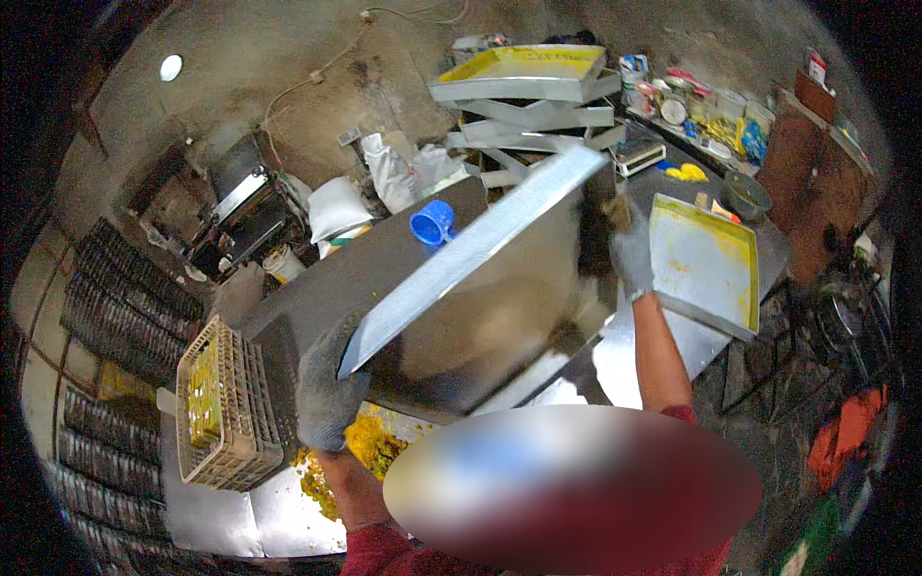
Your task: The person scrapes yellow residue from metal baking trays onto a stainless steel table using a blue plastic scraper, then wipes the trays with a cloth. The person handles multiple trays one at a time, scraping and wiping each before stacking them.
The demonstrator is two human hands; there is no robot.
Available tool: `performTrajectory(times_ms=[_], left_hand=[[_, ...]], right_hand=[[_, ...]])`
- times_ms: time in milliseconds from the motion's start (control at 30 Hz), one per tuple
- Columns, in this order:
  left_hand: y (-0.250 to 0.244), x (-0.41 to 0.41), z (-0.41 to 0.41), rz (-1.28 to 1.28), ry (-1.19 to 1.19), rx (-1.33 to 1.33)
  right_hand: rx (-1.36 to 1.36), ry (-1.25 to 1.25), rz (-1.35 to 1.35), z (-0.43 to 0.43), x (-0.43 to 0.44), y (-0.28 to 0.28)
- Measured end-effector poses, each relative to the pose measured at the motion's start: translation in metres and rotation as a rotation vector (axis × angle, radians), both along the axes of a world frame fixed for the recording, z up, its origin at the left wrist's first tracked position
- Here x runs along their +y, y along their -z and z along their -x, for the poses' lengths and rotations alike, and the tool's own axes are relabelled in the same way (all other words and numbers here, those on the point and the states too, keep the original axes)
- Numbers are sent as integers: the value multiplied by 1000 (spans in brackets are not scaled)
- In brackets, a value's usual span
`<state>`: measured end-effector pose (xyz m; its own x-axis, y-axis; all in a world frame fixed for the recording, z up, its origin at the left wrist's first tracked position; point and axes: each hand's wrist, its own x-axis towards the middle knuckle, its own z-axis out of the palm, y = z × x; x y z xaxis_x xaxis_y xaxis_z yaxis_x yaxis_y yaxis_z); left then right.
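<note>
A large rectangular metal tray is held up at a slant before me, its broad face blurred and shiny. My left hand, in a grey knitted glove, grips its near left corner. The similarly gloved right hand is at the tray's right edge and appears to grip it; its fingertips are blurred. Below the left end lies a yellow crumbly mass, partly covered by the tray and a blurred oval patch. More yellow crumbs are scattered beside my left wrist on the metal tabletop.
A plastic crate with yellow wrapped blocks stands at left. Behind the tray are a blue plastic mug and stacked metal trays. A yellow-stained tray, a dark bowl and a scale sit at right.
</note>
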<state>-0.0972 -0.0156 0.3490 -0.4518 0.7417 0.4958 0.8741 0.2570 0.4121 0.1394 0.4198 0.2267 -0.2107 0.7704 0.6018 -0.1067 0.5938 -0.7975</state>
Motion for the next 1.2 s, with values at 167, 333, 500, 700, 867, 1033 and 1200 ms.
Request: performTrajectory(times_ms=[167,333,500,700,867,1033,1200], left_hand=[[-19,45,-67,182,-94,-78],[33,36,-48,-164,-35,-68],[108,-7,1,-328,-32,-200],[94,19,-11,-410,-129,-269],[105,0,-7,-557,-235,-377],[136,10,-73,-408,-61,41],[132,15,-122,-91,547,381]], right_hand=[[-178,-62,-467,-10,-127,-139],[-439,-54,-765,3,-157,-138],[-348,101,-215,-13,-12,-34],[71,-279,602,38,-75,182],[-398,-274,582,21,-144,181],[847,-1063,1141,10,-172,152],[-303,-431,170,45,-226,103]])
